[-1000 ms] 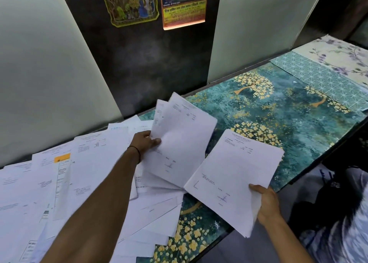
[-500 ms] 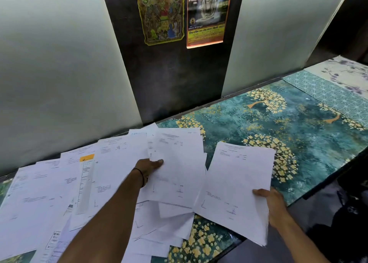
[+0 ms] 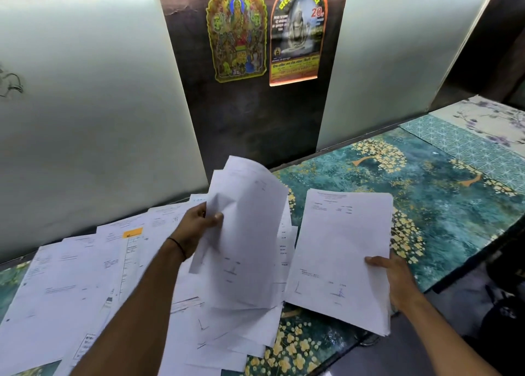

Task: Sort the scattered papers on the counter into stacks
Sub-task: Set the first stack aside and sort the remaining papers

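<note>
The left hand [image 3: 196,223] pinches a few limp white printed sheets [image 3: 244,233] above the scattered white papers [image 3: 85,276] on the teal floral counter [image 3: 440,205]. The right hand [image 3: 395,276] grips a thick white stack [image 3: 341,256] overhanging the edge; a loose grip could spill it.

The person's left forearm [image 3: 136,304] is bare along the whole length in view, from the lower frame edge to the wrist. A thin black band [image 3: 177,246], cord-like and plain, circles that wrist just below the left hand [image 3: 196,227]. The right forearm [image 3: 443,333] is likewise bare up to the right hand [image 3: 395,276]. Both hands are ungloved. Dark fabric [image 3: 500,318] shows beside the right forearm, too dim to tell whether it is clothing.
</note>
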